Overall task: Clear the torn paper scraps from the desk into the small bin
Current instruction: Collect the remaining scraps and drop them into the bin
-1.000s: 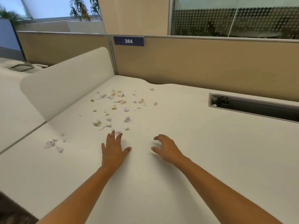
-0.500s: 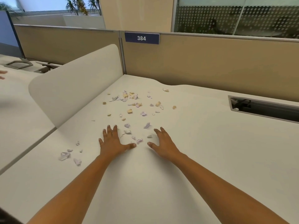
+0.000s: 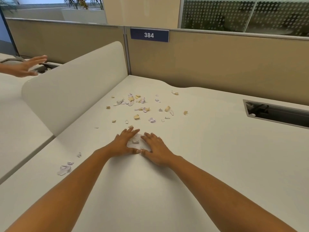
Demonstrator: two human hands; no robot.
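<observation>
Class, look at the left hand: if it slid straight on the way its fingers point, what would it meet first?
Probably the small tan scrap just beyond the left hand, then the scattered scraps farther up the desk.

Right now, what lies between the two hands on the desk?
In the head view, a small pile of white paper scraps lies between the left hand and right hand, thumbs nearly touching below it.

Both forearms bare, no sleeves; left hand (image 3: 122, 142) & right hand (image 3: 156, 150) ungloved.
</observation>
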